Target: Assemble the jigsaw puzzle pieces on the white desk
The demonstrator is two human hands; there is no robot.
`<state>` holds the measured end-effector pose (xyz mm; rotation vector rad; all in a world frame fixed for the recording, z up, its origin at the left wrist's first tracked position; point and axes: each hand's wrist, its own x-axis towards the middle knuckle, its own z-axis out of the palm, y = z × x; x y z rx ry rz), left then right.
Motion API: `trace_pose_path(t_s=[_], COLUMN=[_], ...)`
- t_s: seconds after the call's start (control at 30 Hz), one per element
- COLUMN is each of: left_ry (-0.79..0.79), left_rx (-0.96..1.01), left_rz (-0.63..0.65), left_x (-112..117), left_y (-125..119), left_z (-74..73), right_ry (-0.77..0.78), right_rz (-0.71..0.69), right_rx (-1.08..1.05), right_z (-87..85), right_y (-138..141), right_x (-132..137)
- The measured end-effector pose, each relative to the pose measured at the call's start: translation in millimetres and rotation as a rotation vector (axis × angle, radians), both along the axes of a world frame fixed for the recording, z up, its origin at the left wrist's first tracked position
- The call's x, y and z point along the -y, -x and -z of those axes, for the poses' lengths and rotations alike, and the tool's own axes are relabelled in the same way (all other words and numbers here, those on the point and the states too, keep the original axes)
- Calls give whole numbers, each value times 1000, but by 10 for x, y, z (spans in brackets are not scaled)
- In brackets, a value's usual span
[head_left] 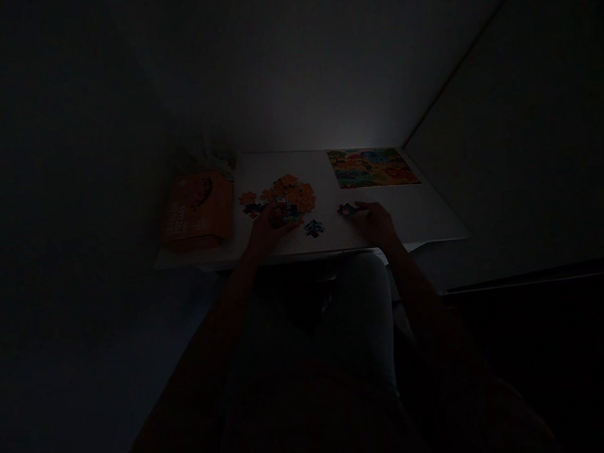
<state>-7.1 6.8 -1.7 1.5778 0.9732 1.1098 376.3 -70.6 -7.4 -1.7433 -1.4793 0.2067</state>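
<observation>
Left hand (271,231) touches a jigsaw piece (290,213) at the orange piece pile (294,193). Right hand (374,223) pinches a second piece (346,210), below the assembled puzzle (372,168).

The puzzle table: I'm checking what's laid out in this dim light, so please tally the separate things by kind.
Orange cardboard box: 1
Colourful rectangular picture: 1
Heap of orange puzzle pieces: 1 (pieces too dim to count)
Dark puzzle piece lying apart from the hands: 1
Total: 4

Table (412,222): box (197,211) lying at left edge, just beside piece heap (291,195) sitting mid-table; single piece (314,228) lying before heap; assembled puzzle (372,167) lying right of heap, along back edge.
</observation>
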Motion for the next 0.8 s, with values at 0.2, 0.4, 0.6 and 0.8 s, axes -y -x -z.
trace_pose_path(t_s=[0.2,0.4,0.6,0.8], left_ry=[30,17,-3,-70], left_rx=[-23,5,-44,-111], left_rz=[-72,-85,-92,-41], left_x=[23,70,28,54], left_y=[-38,-56,-51,-12], left_z=[-32,-52,6,-15], right_ry=[32,96,133,114], right_rz=[-144,-265,-332,-206], right_rx=[310,352,271,316], right_z=[50,46,54,106], right_y=[511,1041,841,651], right_x=[44,21,-31,30])
